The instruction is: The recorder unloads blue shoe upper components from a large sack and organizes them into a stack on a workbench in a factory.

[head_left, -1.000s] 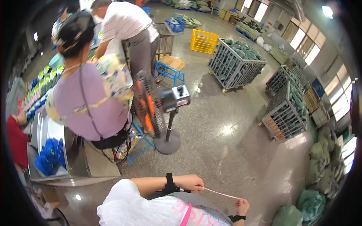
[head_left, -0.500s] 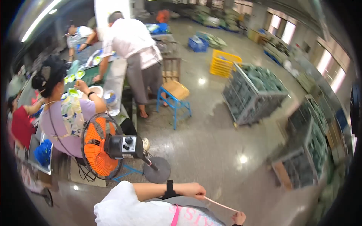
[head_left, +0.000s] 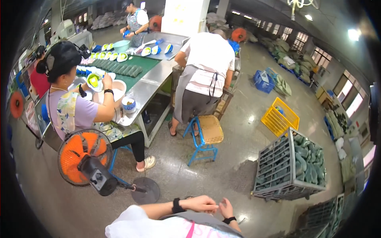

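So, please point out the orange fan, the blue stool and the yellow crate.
orange fan [head_left: 81, 152], head view, on its orange blades.
blue stool [head_left: 209, 129], head view, on its woven seat.
yellow crate [head_left: 279, 118], head view, on its mesh floor.

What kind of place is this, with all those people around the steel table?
Most likely a factory floor or workshop. Seated and standing workers handle small bowl-shaped pieces at a long steel worktable, grey wire cages hold stacked green goods, and sacks pile up along the far wall.

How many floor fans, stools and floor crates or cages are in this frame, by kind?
Orange floor fans: 1 near, others far off and unclear
Blue-legged stool: 1
Yellow crate: 1
Blue crate: 1
Grey wire cage of green pieces: 1
Total: 5
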A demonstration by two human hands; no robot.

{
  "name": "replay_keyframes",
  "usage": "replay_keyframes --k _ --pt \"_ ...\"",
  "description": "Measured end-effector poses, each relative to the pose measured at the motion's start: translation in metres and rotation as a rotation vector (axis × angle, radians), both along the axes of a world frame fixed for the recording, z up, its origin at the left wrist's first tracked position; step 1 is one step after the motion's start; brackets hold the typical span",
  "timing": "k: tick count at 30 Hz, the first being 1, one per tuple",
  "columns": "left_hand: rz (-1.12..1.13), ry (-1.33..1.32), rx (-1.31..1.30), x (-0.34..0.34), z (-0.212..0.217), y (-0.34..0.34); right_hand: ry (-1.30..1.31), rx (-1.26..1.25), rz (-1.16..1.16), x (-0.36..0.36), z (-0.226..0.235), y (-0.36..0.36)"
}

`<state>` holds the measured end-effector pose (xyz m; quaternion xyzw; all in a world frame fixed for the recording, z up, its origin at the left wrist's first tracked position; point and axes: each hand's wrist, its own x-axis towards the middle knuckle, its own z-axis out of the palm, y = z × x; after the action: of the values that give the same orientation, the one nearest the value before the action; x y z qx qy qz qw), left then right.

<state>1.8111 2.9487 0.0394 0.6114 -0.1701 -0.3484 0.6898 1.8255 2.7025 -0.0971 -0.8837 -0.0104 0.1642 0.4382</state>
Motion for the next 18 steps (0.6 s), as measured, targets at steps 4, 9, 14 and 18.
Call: replay_keyframes --k 4,9,14,18 --pt "-0.150 -0.410 -0.081 0.110 0.015 -0.063 0.336 0.657 0.029 0.102 0.077 0.001" --pt "-0.212 -0.646 -0.097 0.219 0.017 -0.112 0.430 1.102 -0.048 0.194 0.083 -0.050" --pt "-0.016 -0.608 0.000 0.348 -0.007 -0.148 0.416 0.927 -0.039 0.297 0.072 -0.116" --pt "0.184 -0.648 0.326 0.449 -0.015 -0.183 0.258 0.660 -0.113 0.402 0.067 -0.188"
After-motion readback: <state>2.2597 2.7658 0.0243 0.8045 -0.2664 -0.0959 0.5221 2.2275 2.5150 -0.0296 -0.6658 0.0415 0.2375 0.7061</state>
